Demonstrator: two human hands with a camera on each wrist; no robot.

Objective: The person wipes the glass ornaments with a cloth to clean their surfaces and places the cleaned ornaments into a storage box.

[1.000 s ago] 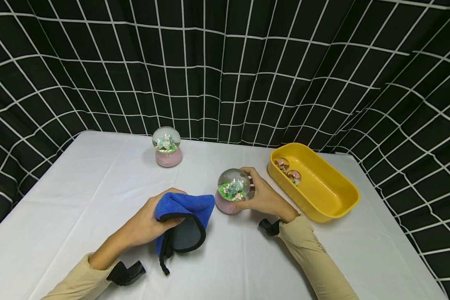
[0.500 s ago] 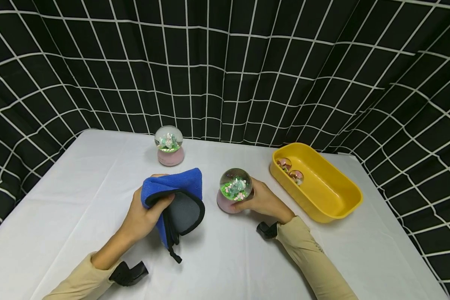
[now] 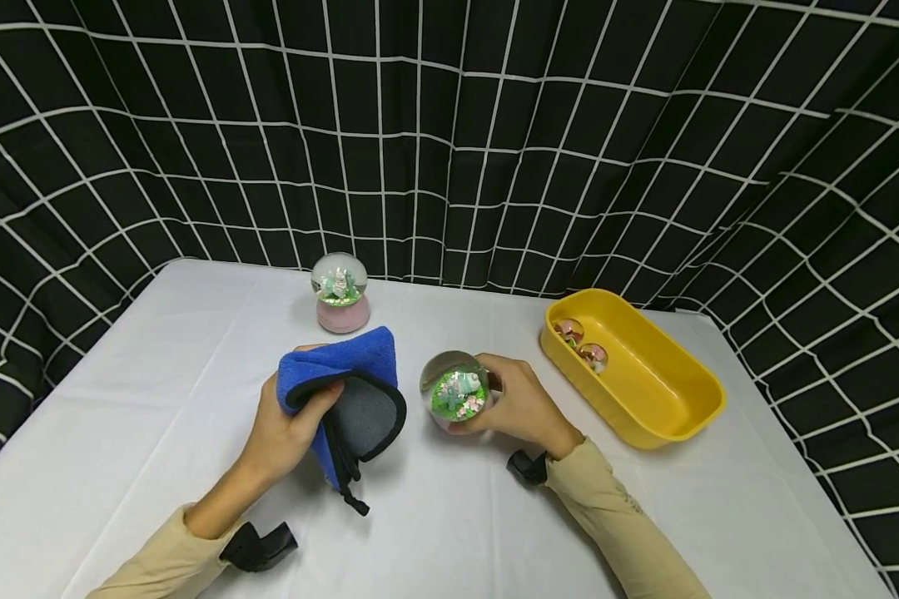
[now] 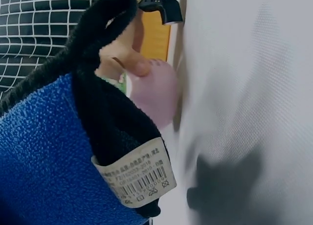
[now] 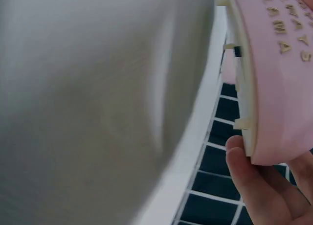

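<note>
My left hand [image 3: 280,433] grips a folded blue cloth [image 3: 355,353] with black edging and a grey inner side. A printed label [image 4: 139,173] and a black loop [image 4: 105,29] show on it in the left wrist view. My right hand [image 3: 524,403] holds a snow globe [image 3: 457,395] by its pink base, just right of the cloth. The globe tilts, its dome toward the head camera, with green and white figures inside. In the right wrist view the base [image 5: 283,93] shows raised letters and small feet on its underside, fingertips at its lower rim.
Another snow globe [image 3: 342,291] stands upright at the back, behind the cloth. At the right is a yellow tub [image 3: 663,374] with two small clear-and-pink balls [image 3: 593,358] along its left wall. A white cloth [image 3: 419,532] covers the table; a black gridded curtain [image 3: 419,133] hangs behind.
My left hand has raised the cloth and drawn it left, away from the globe. My right hand has tilted the snow globe, its dome coming toward me and slightly left.
</note>
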